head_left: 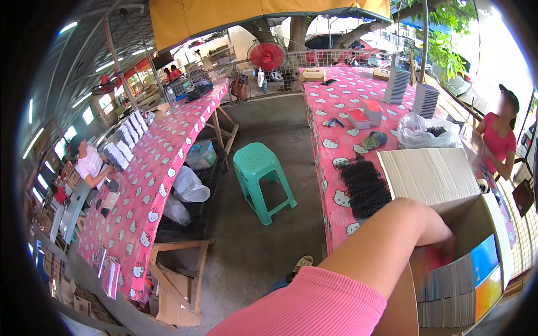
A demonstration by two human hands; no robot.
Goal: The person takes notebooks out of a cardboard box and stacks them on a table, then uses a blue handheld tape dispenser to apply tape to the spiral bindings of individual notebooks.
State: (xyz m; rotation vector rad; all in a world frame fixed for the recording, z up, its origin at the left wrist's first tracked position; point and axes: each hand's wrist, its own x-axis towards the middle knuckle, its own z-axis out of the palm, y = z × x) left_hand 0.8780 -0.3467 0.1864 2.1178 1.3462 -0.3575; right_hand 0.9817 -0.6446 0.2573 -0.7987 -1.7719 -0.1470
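Observation:
My left arm, in a pink ribbed sleeve, stretches across to the right, with its elbow over the near edge of the right table. The left hand (441,253) reaches down inside an open cardboard box (500,224); it is dim and blurred, so its fingers cannot be made out. Packed rows of thin booklets (448,283) stand in the box, with blue and orange covers (485,262) at the right end. Behind the elbow sits a pale block of stacked sheets (423,171), beside black spiral binding coils (365,189). My right hand is out of the picture.
A green plastic stool (256,159) stands between two tables with pink patterned covers. On the right table (330,134) are booklet stacks (397,85), red-topped piles and a plastic bag (428,133). One person (499,137) stands at the far right, another (89,162) at the left.

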